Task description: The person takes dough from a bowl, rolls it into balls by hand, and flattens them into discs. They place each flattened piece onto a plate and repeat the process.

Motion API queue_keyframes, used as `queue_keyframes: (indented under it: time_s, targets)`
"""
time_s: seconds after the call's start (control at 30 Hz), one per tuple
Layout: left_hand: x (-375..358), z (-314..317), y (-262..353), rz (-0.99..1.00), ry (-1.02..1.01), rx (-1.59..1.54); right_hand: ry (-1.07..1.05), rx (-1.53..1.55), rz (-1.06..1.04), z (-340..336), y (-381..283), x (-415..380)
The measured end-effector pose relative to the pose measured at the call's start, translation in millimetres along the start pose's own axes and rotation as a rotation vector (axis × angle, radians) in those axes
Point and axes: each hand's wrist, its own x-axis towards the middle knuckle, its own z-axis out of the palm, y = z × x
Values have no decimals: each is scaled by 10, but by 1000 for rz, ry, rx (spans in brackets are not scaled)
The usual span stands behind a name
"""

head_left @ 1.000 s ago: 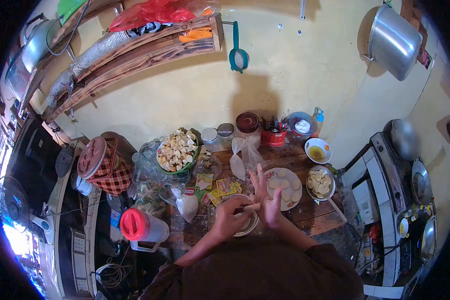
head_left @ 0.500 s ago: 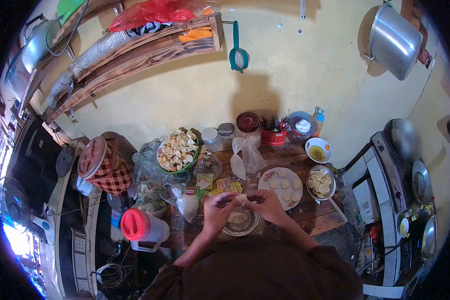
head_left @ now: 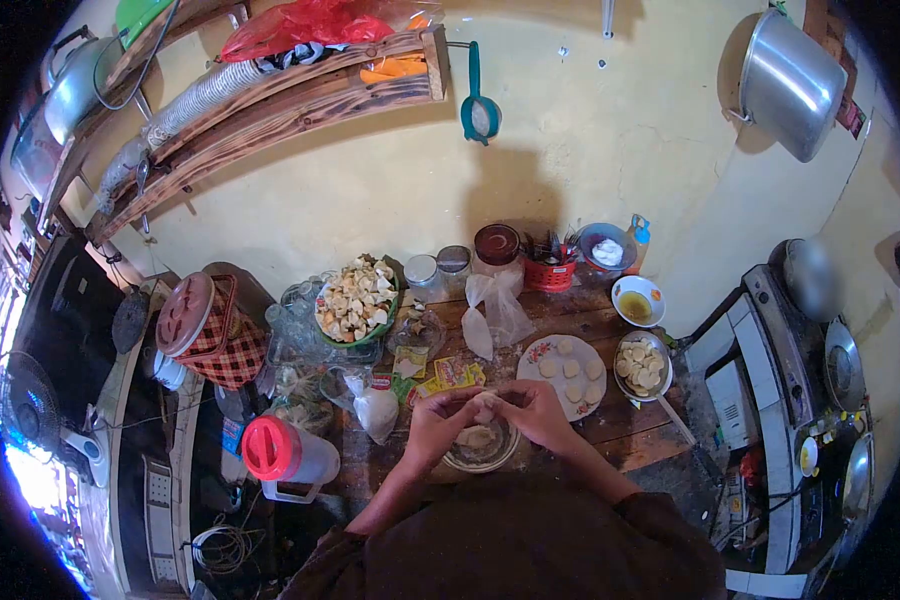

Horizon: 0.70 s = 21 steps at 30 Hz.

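Note:
Between my fingertips is a small pale piece of dough (head_left: 485, 408), held above a bowl (head_left: 480, 464) with more pale dough or flour in it. My left hand (head_left: 440, 425) pinches the piece from the left. From the right, my right hand (head_left: 533, 412) grips it with thumb and fingers, partly hiding it. Just beyond my right hand lies a flowered white plate (head_left: 537, 350) bearing several flat round dough pieces (head_left: 571, 369). To its right, a long-handled pan (head_left: 641, 366) is filled with more pale pieces.
Left of my hands stand a knotted bag of white powder (head_left: 376, 413) and a red-lidded jug (head_left: 273, 449). Farther back are a green basket of cut pieces (head_left: 356, 303), seasoning packets (head_left: 452, 374), a clear plastic bag (head_left: 498, 312) and a bowl of yellow liquid (head_left: 637, 302).
My fingers have shifted slightly around the dough piece, which stays pinched between both hands over the bowl. Other things stay in place apart from a slight camera shift.

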Motion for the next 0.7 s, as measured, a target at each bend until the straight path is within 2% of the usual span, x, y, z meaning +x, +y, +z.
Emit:
queue_keyframes:
  time_s: [0.03, 0.1, 0.23, 0.33, 0.4, 0.53, 0.6, 0.63, 0.7]
  targets:
    - [9, -13, -18, 0, 1, -1, -1, 0, 0, 4, 1, 0]
    - [48, -62, -87, 91, 19, 226, 28, -29, -7, 16, 2, -4]
    - [65, -101, -133, 32, 31, 242, 57, 15, 9, 18, 1, -19]
    - [39, -57, -75, -23, 35, 72, 43, -65, 29, -16, 17, -5]
    - [30, -56, -48, 62, -58, 141, 112, -131, -120, -19, 94, 16]
    - [58, -88, -71, 39, -46, 140, 50, -283, -240, -25, 37, 21]
    - [44, -84, -50, 19, -46, 125, 11, -17, -82, -16, 34, 13]
    - [41, -90, -49, 20, -45, 124, 10, -17, -83, -19, -3, 6]
    - [27, -99, -57, -46, -36, 52, -87, 48, 96, -33, -97, -13]
